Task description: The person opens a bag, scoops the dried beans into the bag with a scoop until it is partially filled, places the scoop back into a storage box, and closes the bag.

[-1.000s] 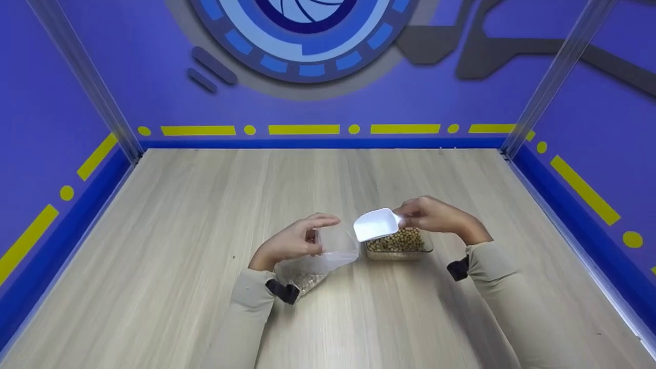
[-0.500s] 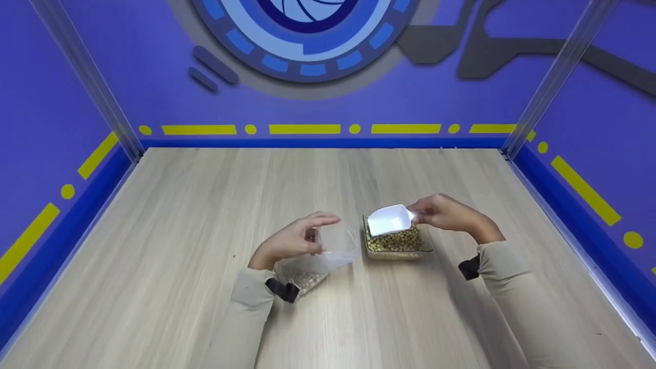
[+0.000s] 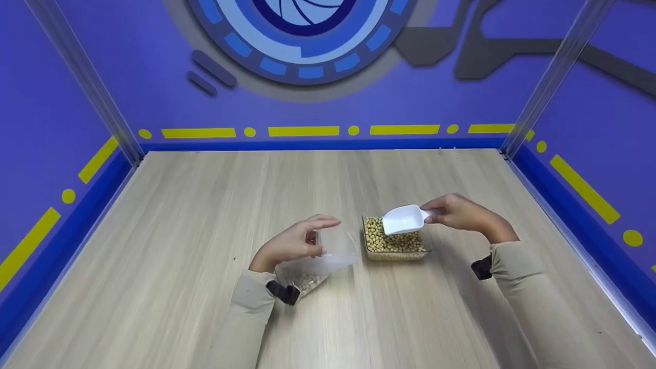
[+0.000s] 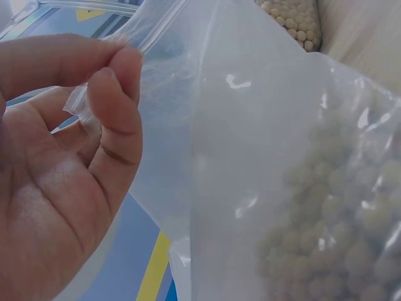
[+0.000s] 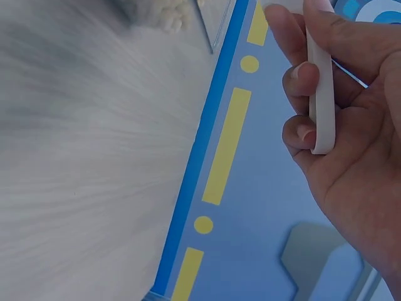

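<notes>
My left hand (image 3: 294,240) pinches the rim of a clear zip bag (image 4: 232,144), and the bag's mouth stands spread toward the right. Round pale beans show through the lower part of the bag in the left wrist view. To the right of it is a glass container (image 3: 397,256) filled with yellowish beans (image 3: 376,238). Over the container, my right hand (image 3: 464,215) holds a white scoop (image 3: 404,220) by its handle (image 5: 322,100). The scoop's bowl looks bare in the head view. Fingers curl round the handle in the right wrist view.
Both hands work above a light wooden table (image 3: 205,205). Blue-purple panels (image 3: 328,113) with yellow marks enclose it at the back and both sides. Black straps (image 3: 283,292) circle the wrists.
The right hand has carried the scoop rightward from beside the bag's mouth to above the bean container. The left hand and the bag have hardly moved.
</notes>
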Motion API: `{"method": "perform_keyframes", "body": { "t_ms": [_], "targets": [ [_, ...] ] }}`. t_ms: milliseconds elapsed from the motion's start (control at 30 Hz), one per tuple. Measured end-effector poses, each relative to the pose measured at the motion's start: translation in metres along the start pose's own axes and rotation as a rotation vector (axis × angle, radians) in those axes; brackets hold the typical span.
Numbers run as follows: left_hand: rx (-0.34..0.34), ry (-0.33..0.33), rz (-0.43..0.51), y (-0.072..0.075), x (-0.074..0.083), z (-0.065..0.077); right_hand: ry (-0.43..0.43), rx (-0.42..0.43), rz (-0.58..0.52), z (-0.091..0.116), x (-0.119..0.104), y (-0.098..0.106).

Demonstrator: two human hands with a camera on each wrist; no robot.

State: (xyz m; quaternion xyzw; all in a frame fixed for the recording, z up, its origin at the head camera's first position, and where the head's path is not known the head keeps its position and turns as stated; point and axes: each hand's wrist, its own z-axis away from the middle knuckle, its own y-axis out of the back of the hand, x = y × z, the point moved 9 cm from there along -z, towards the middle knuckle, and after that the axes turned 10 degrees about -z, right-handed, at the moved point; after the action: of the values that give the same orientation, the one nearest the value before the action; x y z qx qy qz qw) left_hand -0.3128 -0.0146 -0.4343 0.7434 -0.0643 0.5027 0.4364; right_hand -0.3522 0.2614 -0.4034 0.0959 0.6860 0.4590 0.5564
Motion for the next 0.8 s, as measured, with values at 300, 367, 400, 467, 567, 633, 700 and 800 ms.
{"method": "perform_keyframes", "body": {
  "t_ms": [300, 367, 400, 467, 567, 633, 700, 800],
  "targets": [
    [0.003, 0.01, -0.001, -0.002, -0.002, 0.002, -0.002, -0.019, 0.036, 0.006, 0.003, 0.006],
    [0.002, 0.007, -0.001, -0.002, -0.002, 0.002, 0.007, -0.023, 0.049, 0.006, 0.003, 0.006],
    [0.001, 0.004, -0.002, -0.002, -0.002, 0.002, 0.015, -0.025, 0.06, 0.006, 0.002, 0.007],
    [0.001, -0.001, -0.004, -0.002, -0.002, 0.003, 0.035, -0.029, 0.076, 0.006, 0.0, 0.007],
    [0.006, -0.011, -0.005, -0.002, -0.001, 0.003, 0.065, -0.027, 0.116, 0.006, -0.005, 0.01],
    [0.004, -0.015, 0.003, -0.002, -0.001, 0.002, 0.065, -0.024, 0.142, 0.007, -0.007, 0.013],
    [0.0, -0.018, 0.004, -0.002, -0.001, 0.001, 0.046, -0.025, 0.167, 0.009, -0.008, 0.016],
    [-0.005, -0.016, 0.002, -0.001, -0.001, 0.0, 0.011, -0.034, 0.205, 0.012, -0.012, 0.019]
  ]
}}
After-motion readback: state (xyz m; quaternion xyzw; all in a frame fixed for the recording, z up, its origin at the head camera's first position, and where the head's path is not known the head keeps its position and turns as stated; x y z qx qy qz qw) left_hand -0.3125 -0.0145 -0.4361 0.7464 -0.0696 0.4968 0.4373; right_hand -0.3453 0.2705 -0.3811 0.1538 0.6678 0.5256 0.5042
